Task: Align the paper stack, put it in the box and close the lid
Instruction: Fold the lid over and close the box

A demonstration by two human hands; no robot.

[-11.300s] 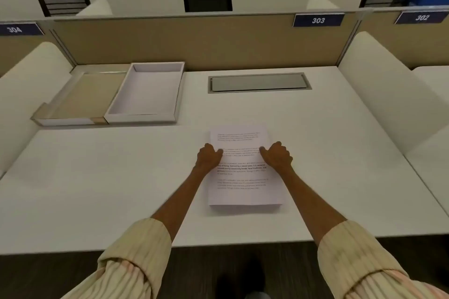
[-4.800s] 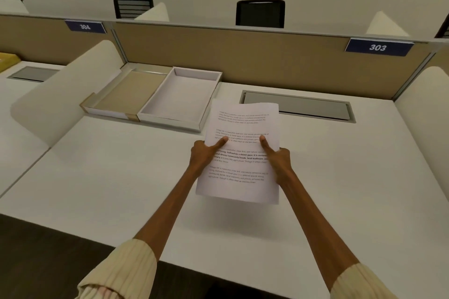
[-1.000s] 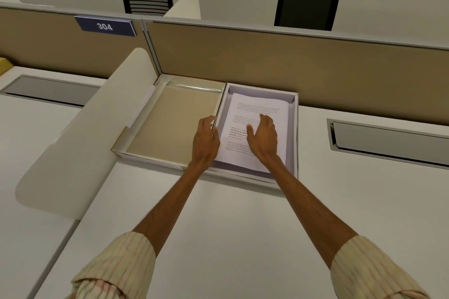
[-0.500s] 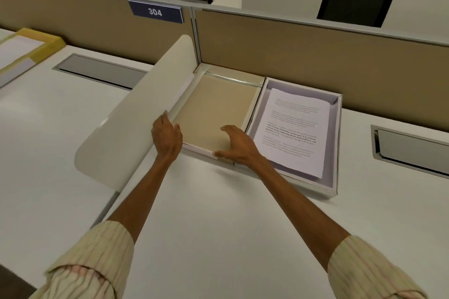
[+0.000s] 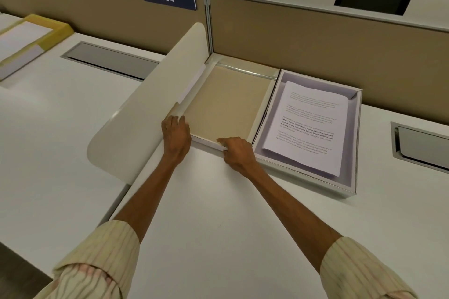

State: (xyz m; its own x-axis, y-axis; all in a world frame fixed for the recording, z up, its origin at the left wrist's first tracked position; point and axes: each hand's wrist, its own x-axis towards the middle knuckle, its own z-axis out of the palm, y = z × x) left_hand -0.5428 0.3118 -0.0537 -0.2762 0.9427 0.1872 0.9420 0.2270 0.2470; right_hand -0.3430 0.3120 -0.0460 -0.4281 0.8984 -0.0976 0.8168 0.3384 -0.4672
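Note:
The printed paper stack lies flat inside the open white box on the desk. Its lid, tan inside with a white rim, lies open to the left of the box, joined along the middle edge. My left hand grips the lid's near left corner, fingers curled over the rim. My right hand holds the lid's near edge close to the box, index finger stretched along the rim. The lid still rests flat on the desk.
A rounded white side divider stands right against the lid's left side. A tan partition runs behind the box. A grey cable hatch sits at right. On the neighbouring desk lie a yellow box and another hatch.
The stack was carried from the desk and laid in the box. Both hands then left the paper and moved left to the lid's near edge, where they now grip it.

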